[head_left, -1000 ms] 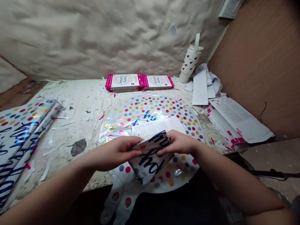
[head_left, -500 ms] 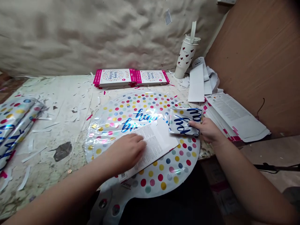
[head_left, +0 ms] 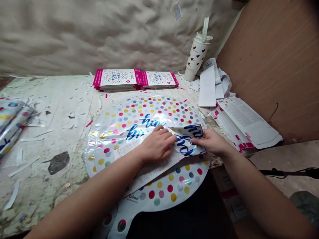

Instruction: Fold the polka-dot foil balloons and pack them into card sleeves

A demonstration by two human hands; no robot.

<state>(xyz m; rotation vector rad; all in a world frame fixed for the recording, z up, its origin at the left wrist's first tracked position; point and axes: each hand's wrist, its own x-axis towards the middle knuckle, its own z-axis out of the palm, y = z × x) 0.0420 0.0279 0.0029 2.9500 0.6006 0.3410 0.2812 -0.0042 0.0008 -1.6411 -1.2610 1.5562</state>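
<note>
My left hand (head_left: 157,144) lies flat on a white printed sheet (head_left: 147,169), its fingertips on the end of a folded foil balloon packet (head_left: 186,141). My right hand (head_left: 209,142) holds the packet's other end, with blue script showing on the foil. Under all of this lies a large round foil balloon (head_left: 147,113), dotted in many colours. The sheet rests across it, and my left hand hides part of the sheet.
Pink-edged packaged balloons (head_left: 116,79) stand in two stacks at the back. Further right are a heart-patterned tumbler (head_left: 196,56), white paper strips (head_left: 208,86) and a pile of printed sheets (head_left: 246,122). Folded foil balloons (head_left: 13,122) lie at the left, among paper scraps on the worn table (head_left: 52,99).
My left hand has slid right from the sheet onto the packet's end. My right hand has brought the packet inward over the sheet, and the foil now looks bent.
</note>
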